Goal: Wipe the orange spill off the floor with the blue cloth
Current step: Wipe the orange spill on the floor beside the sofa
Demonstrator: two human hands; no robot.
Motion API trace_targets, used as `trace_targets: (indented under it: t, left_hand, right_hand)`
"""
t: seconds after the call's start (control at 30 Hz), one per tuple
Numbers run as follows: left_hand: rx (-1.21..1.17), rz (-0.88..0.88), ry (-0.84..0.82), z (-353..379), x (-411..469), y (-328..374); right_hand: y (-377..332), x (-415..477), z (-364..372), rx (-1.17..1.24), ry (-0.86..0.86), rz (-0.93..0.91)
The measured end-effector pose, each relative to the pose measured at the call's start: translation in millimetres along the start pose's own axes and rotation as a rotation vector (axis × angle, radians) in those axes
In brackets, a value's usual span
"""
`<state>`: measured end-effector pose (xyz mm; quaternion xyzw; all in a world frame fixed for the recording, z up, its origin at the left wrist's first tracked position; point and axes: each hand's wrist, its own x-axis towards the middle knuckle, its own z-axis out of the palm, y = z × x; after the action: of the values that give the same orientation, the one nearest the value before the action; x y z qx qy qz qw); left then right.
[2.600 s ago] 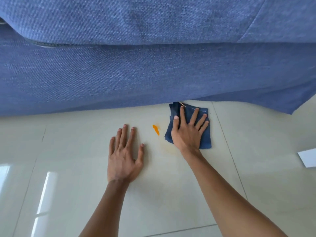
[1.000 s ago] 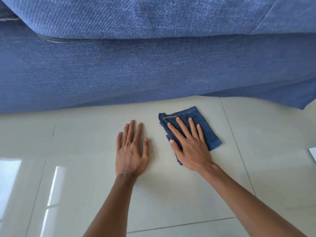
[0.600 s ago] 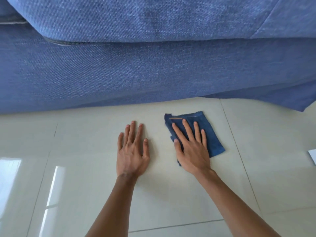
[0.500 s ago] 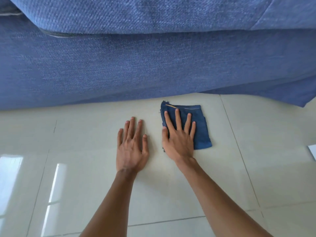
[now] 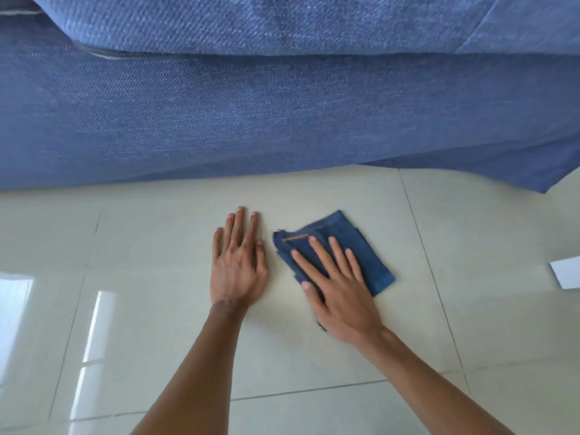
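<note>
The folded blue cloth [image 5: 364,246] lies on the pale tiled floor [image 5: 157,309], turned at an angle, with a thin orange streak near its far left corner. My right hand [image 5: 339,290] presses flat on the cloth, fingers spread and pointing up-left. My left hand [image 5: 238,265] rests flat on the bare tile just left of the cloth, fingers apart, holding nothing. No orange spill shows on the floor; the tile under the cloth and hand is hidden.
A blue fabric sofa [image 5: 282,105] fills the upper half of the view, its lower edge just beyond the hands. A white sheet [image 5: 566,273] lies at the right edge. Grout lines cross the glossy tiles.
The orange spot seen 2.6 s ago is gone from the floor. Since half a second ago my right hand has slid the cloth toward me and rotated it. My left hand stays put.
</note>
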<state>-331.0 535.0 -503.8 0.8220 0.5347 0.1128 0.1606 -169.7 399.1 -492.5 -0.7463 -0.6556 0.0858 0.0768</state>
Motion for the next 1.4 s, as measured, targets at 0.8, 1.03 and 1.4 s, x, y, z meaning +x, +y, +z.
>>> trace_targets:
  t: [0.8,1.03,1.4]
  left_hand:
    - [-0.051,-0.139,0.053,-7,-68,-17]
    - [-0.022,-0.136,0.036,-7,-65,-18]
    - [-0.051,-0.131,0.034,-10,-67,-18]
  right_hand:
    - [-38,-38,16,0.022,0.061,0.221]
    - [-79,-18,21,0.009,0.001,0.088]
    - [-55,-25,15,-0.034,-0.009,0.171]
